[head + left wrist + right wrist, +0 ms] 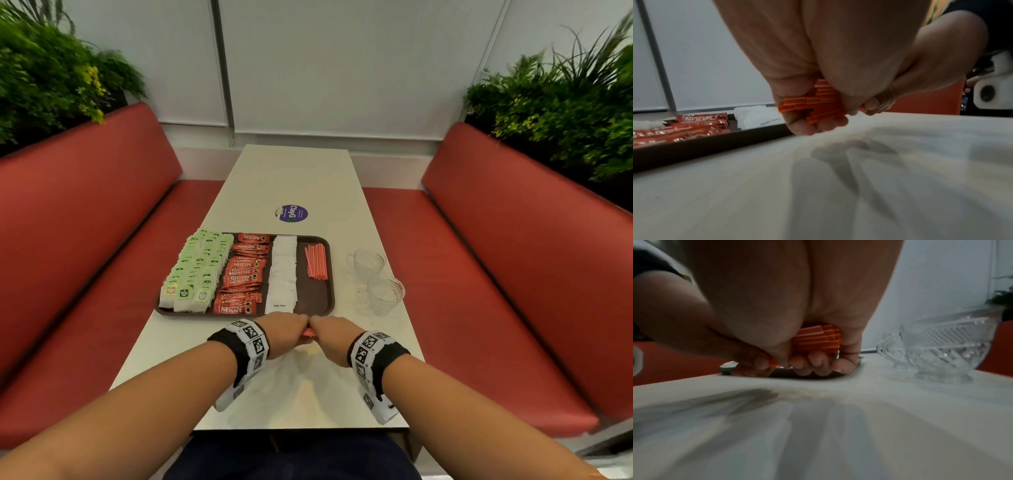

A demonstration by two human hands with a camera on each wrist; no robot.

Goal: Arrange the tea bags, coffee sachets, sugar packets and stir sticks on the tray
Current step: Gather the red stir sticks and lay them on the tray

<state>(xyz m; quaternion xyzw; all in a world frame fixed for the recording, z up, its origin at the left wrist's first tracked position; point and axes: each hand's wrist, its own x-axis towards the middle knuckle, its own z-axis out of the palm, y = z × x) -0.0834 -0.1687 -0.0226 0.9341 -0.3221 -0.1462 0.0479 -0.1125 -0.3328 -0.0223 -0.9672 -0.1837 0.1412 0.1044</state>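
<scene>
A brown tray (317,301) lies on the table, holding green tea bags (197,270) at its left, red coffee sachets (241,274), white sugar packets (283,274) and a small pile of red stir sticks (317,262) at its right. Just in front of the tray's near edge, my left hand (287,334) and right hand (330,334) meet, both gripping one bundle of red stir sticks (308,331). The wrist views show the fingers of each hand curled round that bundle (813,105) (817,340), a little above the tabletop.
Two clear glass cups (368,262) (385,294) stand on the table right of the tray; the nearer cup (941,344) is close to my right hand. A round purple sticker (291,213) lies beyond the tray. Red benches (496,274) flank the table.
</scene>
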